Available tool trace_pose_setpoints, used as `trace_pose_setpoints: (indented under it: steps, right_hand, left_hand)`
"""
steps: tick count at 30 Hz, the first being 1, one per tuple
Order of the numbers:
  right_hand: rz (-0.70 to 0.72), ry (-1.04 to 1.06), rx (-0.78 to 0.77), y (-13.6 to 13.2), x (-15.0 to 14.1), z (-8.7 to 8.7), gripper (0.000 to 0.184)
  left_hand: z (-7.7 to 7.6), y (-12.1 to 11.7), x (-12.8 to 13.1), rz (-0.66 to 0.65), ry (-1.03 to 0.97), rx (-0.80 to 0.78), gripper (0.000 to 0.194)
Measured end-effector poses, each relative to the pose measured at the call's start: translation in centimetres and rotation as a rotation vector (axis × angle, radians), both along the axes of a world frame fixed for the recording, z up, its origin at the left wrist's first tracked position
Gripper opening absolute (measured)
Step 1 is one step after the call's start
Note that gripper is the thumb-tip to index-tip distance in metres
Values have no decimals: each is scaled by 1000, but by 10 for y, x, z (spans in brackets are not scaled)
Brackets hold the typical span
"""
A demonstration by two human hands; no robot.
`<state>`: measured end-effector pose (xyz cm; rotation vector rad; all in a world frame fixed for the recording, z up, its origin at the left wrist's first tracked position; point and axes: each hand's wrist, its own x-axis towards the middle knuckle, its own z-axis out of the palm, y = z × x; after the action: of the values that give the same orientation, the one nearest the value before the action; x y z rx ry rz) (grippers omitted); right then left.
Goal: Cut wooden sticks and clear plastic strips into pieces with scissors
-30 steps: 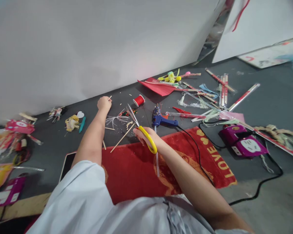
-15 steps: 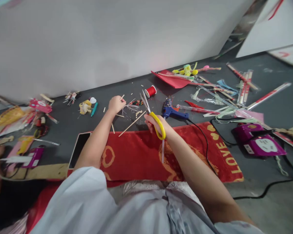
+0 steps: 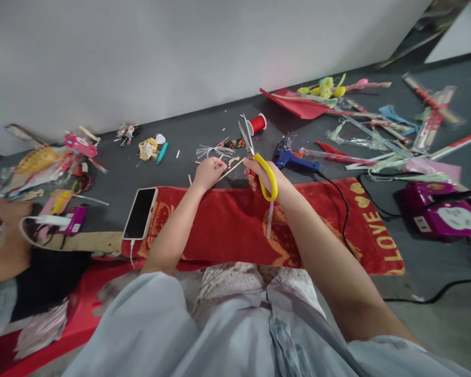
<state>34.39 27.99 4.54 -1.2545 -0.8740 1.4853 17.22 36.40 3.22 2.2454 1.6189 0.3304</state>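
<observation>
My left hand (image 3: 209, 173) is closed in a pinch at the near edge of the grey table, with a short thin wooden stick (image 3: 219, 159) poking up from its fingers. A longer wooden stick (image 3: 233, 168) slants between my two hands; whether either hand grips it I cannot tell. My right hand (image 3: 257, 175) is closed around scissors with yellow handles (image 3: 272, 184), their blades (image 3: 246, 137) parted and pointing away from me. Just beyond my left hand lie tiny cut wooden pieces (image 3: 233, 161) and a bundle of clear strands (image 3: 215, 152).
A red thread spool (image 3: 257, 124) and a blue glue gun (image 3: 298, 161) lie past my right hand. A red towel (image 3: 227, 225) covers the near edge, with a charging phone (image 3: 141, 213) on it. Wrapped sticks and a purple power socket (image 3: 443, 212) are right; another person's arm (image 3: 8, 246) shows left.
My left hand has moved right and nearer, beside the long stick and closer to my right hand. The scissors stay in my right hand. The view has shifted, showing the whole phone.
</observation>
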Motion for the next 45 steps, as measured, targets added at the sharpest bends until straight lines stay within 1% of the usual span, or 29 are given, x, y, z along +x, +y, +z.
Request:
trace_pose_setpoints:
  steps: [3,5,7,13,17,19,24,27,29,32,36,45]
  right_hand:
    - [-5,-11,8,0,0,0,35]
    - [-6,-26,4,0,0,0,34]
    - [-4,-43,-2,0,1,2,34]
    - [15,-53,-8,-1,1,6,36]
    - [7,-53,-14,0,1,4,36]
    - [6,-56,-12,0,1,3,36]
    - [-8,-40,-4,1,3,1,33]
    - [-22,21,-31,2,6,1,33]
    - [-31,70,-75,2,7,3,33]
    - [-52,122,-116,2,9,5,33]
    - [-62,155,-109,2,10,5,33]
    - [-42,155,-148,3,7,5,36]
  left_hand:
    - [-4,0,-3,0,-20,60,31]
    - [-5,-1,-7,7,-10,118,33]
    - [-4,-3,-10,-17,0,149,32]
    - [-2,-9,-9,-195,22,91,34]
    - [-1,-11,-5,-244,70,58,37]
    - [-1,-12,-5,-235,113,58,38]
    - [-1,-13,-5,-149,211,78,41]
    - [-3,-12,-5,-113,236,86,41]
    - [-4,-12,-5,-95,248,94,42]
    - [-4,-12,-6,-91,252,103,42]
    - [-3,-13,-6,-87,249,110,41]
    - [-4,-13,-6,-85,250,131,40]
